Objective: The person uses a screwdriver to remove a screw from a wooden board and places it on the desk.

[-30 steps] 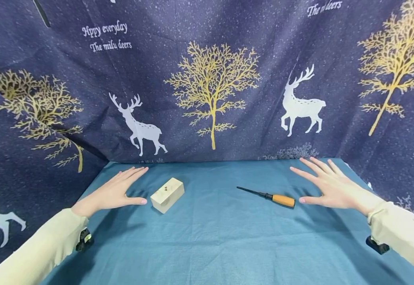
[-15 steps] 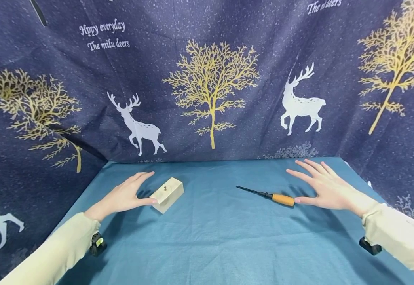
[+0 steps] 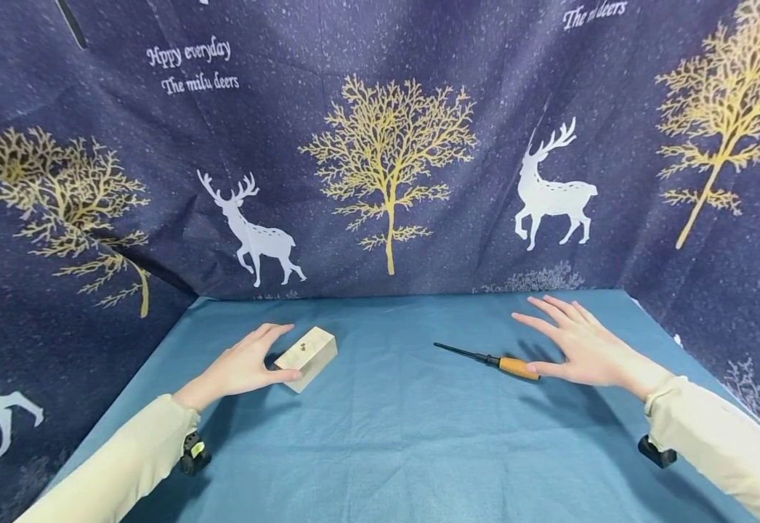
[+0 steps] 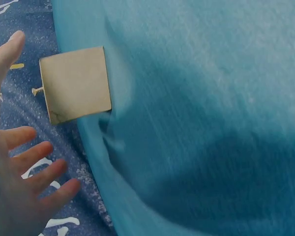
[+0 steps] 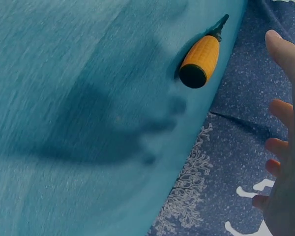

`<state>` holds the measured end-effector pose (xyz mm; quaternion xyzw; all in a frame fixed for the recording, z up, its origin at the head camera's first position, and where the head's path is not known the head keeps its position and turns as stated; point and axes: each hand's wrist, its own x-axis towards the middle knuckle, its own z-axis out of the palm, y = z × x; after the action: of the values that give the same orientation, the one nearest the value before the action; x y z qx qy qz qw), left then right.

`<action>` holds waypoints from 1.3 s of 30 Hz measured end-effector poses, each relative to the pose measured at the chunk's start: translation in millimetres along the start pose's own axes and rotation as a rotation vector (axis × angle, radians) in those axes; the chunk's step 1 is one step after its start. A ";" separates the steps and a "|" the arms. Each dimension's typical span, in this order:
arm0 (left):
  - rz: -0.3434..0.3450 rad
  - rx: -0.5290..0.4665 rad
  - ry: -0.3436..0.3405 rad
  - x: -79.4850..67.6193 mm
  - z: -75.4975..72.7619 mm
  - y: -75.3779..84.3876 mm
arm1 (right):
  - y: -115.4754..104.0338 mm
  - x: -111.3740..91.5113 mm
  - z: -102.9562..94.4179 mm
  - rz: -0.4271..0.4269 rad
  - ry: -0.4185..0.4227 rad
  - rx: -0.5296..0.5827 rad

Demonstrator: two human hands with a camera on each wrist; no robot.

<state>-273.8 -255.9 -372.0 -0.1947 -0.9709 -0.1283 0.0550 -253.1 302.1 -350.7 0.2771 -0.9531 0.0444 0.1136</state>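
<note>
A pale wooden block (image 3: 314, 360) lies left of centre, with screws standing out of its top; one screw (image 4: 37, 91) shows from the side in the left wrist view. My left hand (image 3: 239, 367) hovers at the block's left, thumb and fingers spread to either side of it, apparently not touching. Right of centre lies a screwdriver (image 3: 518, 367) with an orange handle and a black shaft pointing left. Over the handle's end hangs my right hand (image 3: 588, 351), fingers spread; its thumb overlaps the handle in the head view, but the right wrist view shows a gap.
A blue cloth (image 3: 380, 457) covers the table. Behind it hangs a dark blue curtain (image 3: 367, 43) printed with deer and golden trees. Each wrist wears a small black camera, such as the left one (image 3: 195, 454).
My left hand has moved right, closer to the block. My right hand has moved left until its thumb is over the screwdriver's handle. Block and screwdriver have stayed in place.
</note>
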 end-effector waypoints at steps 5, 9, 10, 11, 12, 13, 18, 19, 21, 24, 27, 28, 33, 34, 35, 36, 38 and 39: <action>-0.018 -0.019 -0.005 -2.0 2.8 4.7 | -1.3 2.7 6.8 -0.010 -0.005 -0.014; -0.016 -0.030 -0.004 -2.8 4.0 7.4 | -3.5 3.8 14.4 -0.024 -0.009 -0.021; -0.012 -0.035 -0.004 -2.6 4.5 7.6 | -4.3 3.7 16.3 -0.025 -0.012 -0.021; -0.012 -0.040 -0.005 -2.5 4.9 8.0 | -5.1 3.7 17.9 -0.024 -0.018 -0.020; -0.010 -0.041 -0.002 -2.3 5.6 8.0 | -5.6 3.7 19.6 -0.026 -0.022 -0.020; -0.011 -0.045 0.001 -2.1 6.2 8.2 | -6.0 3.5 21.4 -0.020 -0.031 -0.020; -0.006 -0.075 0.029 -0.5 10.1 6.3 | -8.9 3.2 27.6 -0.018 -0.061 -0.030; -0.004 -0.081 0.034 -0.1 11.0 5.7 | -9.5 3.1 28.6 -0.018 -0.066 -0.030; 0.001 -0.086 0.044 0.2 12.4 4.5 | -10.9 2.8 29.8 -0.021 -0.075 -0.025; 0.008 -0.091 0.050 0.0 13.5 3.5 | -12.2 1.9 31.4 -0.021 -0.094 -0.015; 0.013 -0.104 0.048 -0.7 13.7 3.7 | -13.4 1.9 33.3 -0.018 -0.109 -0.005; 0.015 -0.109 0.046 -0.9 13.8 3.9 | -13.4 2.1 34.3 -0.018 -0.112 -0.006; 0.034 -0.139 0.040 -1.1 14.2 3.1 | -12.3 4.1 39.3 -0.021 -0.125 -0.004; 0.043 -0.146 0.039 -0.9 14.1 2.6 | -11.6 4.5 40.2 -0.018 -0.130 -0.002; 0.050 -0.152 0.038 -0.6 14.0 2.0 | -11.0 5.0 40.8 -0.015 -0.136 0.003; 0.056 -0.158 0.038 -0.4 13.9 1.5 | -10.1 5.4 41.5 -0.010 -0.143 0.009; 0.068 -0.173 0.037 0.3 13.8 0.7 | -8.7 5.8 42.4 0.003 -0.161 0.029; 0.074 -0.175 0.037 0.7 13.9 0.1 | -8.1 5.9 42.7 0.009 -0.169 0.039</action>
<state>-275.2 -251.7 -385.2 -0.2319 -0.9470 -0.2141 0.0603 -261.8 286.0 -390.5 0.2779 -0.9594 0.0396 0.0271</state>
